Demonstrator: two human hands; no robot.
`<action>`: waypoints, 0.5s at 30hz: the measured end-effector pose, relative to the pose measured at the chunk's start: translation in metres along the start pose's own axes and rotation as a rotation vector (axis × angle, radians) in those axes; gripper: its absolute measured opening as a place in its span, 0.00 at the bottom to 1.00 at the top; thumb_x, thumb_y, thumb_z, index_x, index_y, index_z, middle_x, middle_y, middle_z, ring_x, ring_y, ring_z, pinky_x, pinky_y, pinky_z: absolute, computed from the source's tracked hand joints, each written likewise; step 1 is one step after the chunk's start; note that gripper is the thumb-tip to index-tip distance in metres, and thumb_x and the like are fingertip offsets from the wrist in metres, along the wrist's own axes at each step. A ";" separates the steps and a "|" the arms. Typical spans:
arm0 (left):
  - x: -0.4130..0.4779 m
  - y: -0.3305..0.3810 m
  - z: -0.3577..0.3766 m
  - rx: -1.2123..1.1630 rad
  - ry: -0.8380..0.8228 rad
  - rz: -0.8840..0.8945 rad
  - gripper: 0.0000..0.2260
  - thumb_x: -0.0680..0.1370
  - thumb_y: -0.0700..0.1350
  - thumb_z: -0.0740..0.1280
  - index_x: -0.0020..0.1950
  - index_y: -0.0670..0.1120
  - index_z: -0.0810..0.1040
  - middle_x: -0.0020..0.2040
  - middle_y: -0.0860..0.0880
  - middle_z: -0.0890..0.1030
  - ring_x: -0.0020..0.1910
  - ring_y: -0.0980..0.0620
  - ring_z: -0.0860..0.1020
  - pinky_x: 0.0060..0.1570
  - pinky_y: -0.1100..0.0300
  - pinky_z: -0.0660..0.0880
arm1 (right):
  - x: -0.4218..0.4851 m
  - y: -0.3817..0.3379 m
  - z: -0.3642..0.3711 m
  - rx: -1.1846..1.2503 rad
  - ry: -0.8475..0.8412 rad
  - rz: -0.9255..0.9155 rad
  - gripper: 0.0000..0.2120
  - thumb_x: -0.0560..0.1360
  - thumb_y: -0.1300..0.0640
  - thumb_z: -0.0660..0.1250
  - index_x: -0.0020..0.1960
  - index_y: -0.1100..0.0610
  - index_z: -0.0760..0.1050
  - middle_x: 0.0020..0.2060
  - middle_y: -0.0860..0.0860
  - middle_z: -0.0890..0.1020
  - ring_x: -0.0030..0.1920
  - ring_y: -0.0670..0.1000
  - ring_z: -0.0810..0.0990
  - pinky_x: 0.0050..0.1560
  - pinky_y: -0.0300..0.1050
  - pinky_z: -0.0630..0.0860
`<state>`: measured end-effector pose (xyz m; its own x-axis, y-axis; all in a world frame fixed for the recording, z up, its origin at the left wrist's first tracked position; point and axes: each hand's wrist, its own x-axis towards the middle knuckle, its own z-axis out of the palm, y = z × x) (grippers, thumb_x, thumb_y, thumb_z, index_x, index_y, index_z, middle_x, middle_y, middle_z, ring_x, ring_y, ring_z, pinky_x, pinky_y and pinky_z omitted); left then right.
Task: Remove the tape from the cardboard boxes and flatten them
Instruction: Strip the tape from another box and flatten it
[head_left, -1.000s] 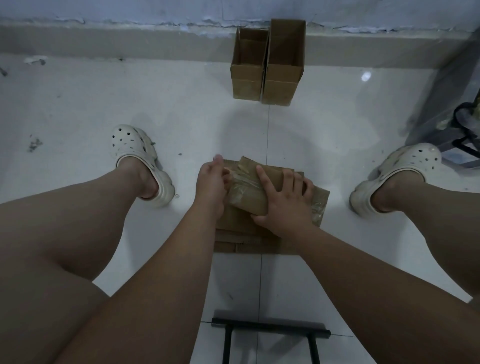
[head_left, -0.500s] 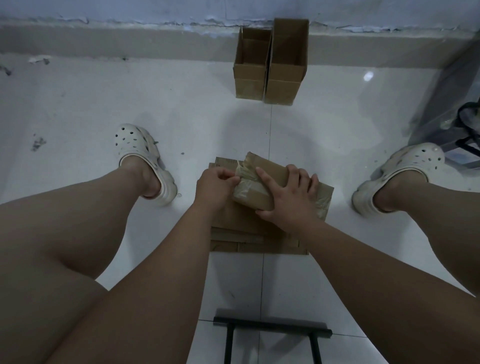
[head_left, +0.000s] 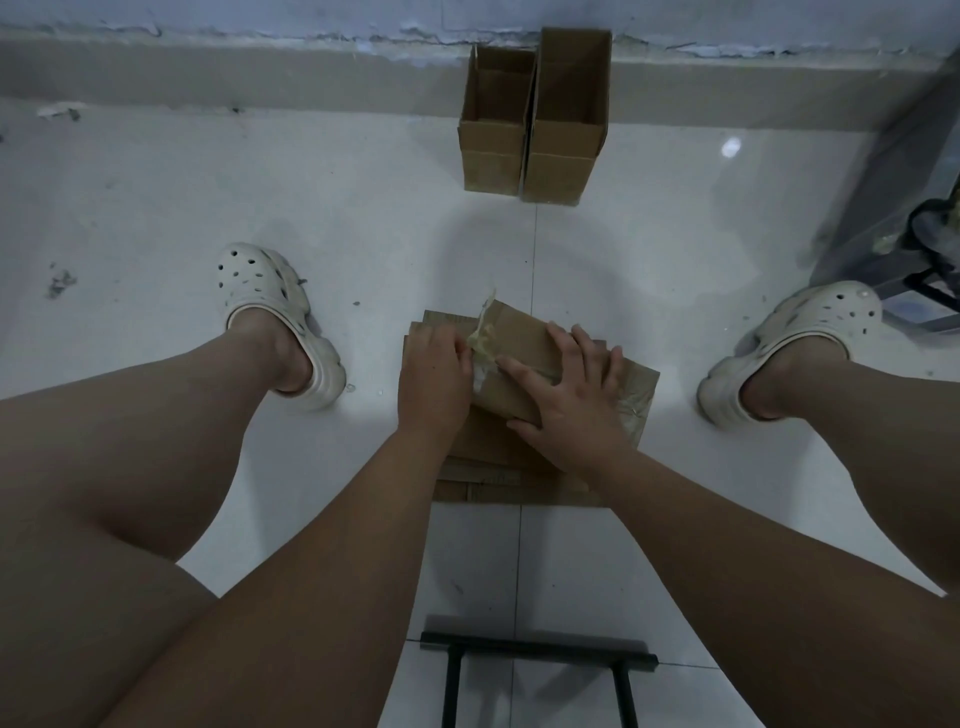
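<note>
On the white tile floor between the feet, taped cardboard box (head_left: 524, 364) lies flattened atop stack of flat cardboard (head_left: 498, 467), left hand (head_left: 434, 376) pinching crumpled tape (head_left: 480, 343) at its left end, right hand (head_left: 571, 405) spread flat, pressing down.

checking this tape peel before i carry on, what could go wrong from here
The tape looks crumpled and stringy where the left hand pulls it, so it may tear and leave strips on the box.

The right hand presses the box onto a loose pile of flattened cardboard; a hard pull could slide the pile on the glossy floor.

Pulled tape may take the cardboard's top layer with it.
</note>
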<state>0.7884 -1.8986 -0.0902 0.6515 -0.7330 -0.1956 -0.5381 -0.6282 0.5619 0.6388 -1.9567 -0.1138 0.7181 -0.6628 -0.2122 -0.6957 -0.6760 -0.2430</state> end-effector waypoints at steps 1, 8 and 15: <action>0.001 0.000 0.000 -0.001 -0.007 0.003 0.04 0.79 0.39 0.61 0.44 0.43 0.71 0.47 0.44 0.73 0.44 0.52 0.69 0.41 0.65 0.62 | 0.000 0.000 -0.001 0.003 -0.001 -0.006 0.35 0.69 0.37 0.70 0.73 0.36 0.62 0.76 0.58 0.54 0.75 0.60 0.45 0.71 0.71 0.40; 0.004 0.002 -0.003 -0.087 -0.052 0.041 0.17 0.73 0.37 0.64 0.61 0.47 0.72 0.50 0.48 0.72 0.48 0.49 0.72 0.44 0.56 0.71 | -0.001 -0.004 -0.007 0.044 0.011 -0.037 0.33 0.70 0.42 0.73 0.72 0.41 0.67 0.75 0.57 0.60 0.76 0.61 0.51 0.72 0.69 0.42; -0.013 0.006 0.000 0.165 0.121 0.366 0.04 0.69 0.33 0.71 0.37 0.37 0.77 0.38 0.40 0.77 0.35 0.43 0.73 0.34 0.58 0.66 | 0.002 -0.012 -0.007 0.104 -0.011 0.020 0.31 0.71 0.47 0.72 0.71 0.44 0.66 0.76 0.55 0.56 0.77 0.59 0.45 0.73 0.68 0.37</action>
<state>0.7765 -1.8926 -0.0847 0.4541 -0.8859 0.0943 -0.8177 -0.3724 0.4389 0.6488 -1.9520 -0.1049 0.7048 -0.6719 -0.2277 -0.7046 -0.6254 -0.3353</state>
